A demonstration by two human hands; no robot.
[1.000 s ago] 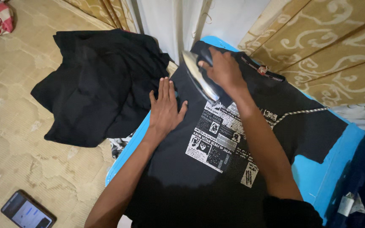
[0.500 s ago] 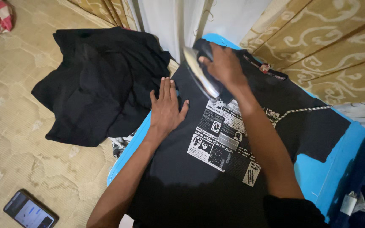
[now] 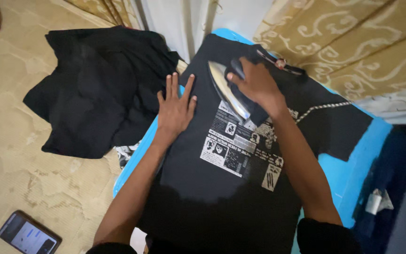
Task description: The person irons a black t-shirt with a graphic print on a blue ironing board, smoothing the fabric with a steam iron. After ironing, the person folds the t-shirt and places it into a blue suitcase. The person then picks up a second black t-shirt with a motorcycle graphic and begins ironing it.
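Black cotton under a hot iron, pinned flat by a spread palm.

Black T-shirt (image 3: 212, 188) lies face up on the blue board (image 3: 353, 160), printed panel showing, so the chest can be pressed. The right hand (image 3: 257, 84) is closed around the handle of the iron (image 3: 229, 91), which sits tilted on the shirt's upper chest just above the white print, its metal sole catching light. The left hand (image 3: 175, 106) rests beside it, fingers wide and flat on the fabric near the board's edge, apparently to keep the cloth taut and smooth. A braided cord (image 3: 323, 109) trails from the iron across the shirt's shoulder. Off the board, a heap of black clothes (image 3: 95, 89) lies on the patterned floor (image 3: 19, 174), with a phone (image 3: 27, 234) near the bottom corner.
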